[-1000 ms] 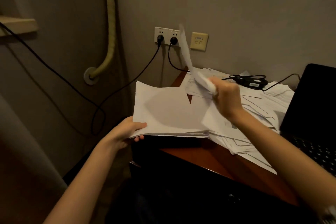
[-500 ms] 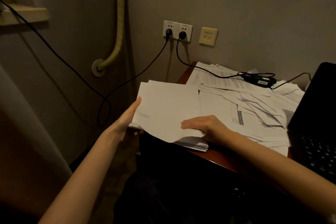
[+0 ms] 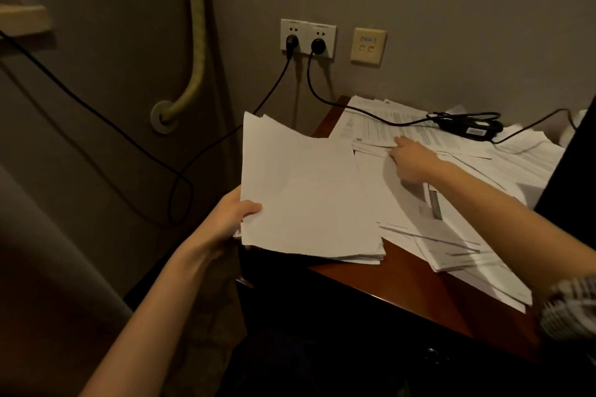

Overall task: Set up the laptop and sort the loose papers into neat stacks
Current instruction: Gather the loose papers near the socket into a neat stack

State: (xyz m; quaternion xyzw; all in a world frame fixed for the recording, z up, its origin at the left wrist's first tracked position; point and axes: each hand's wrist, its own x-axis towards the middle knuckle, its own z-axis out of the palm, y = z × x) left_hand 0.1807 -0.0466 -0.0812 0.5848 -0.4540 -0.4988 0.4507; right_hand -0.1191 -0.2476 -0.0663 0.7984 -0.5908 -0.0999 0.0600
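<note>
The left hand (image 3: 230,222) pinches the gathered stack (image 3: 306,196) at frame centre; the right hand (image 3: 411,159) — fingers extended (nothing held) — touches the loose papers (image 3: 467,209) up and right of it, nearer.

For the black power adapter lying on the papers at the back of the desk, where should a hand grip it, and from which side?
Probably by the power adapter brick's two long sides, coming from above. It lies flat on the loose papers with its long axis across the desk, and cables leave both ends, so an end-on grip would likely catch cord. The right hand is nearest; the left hand holds the paper stack.
</note>
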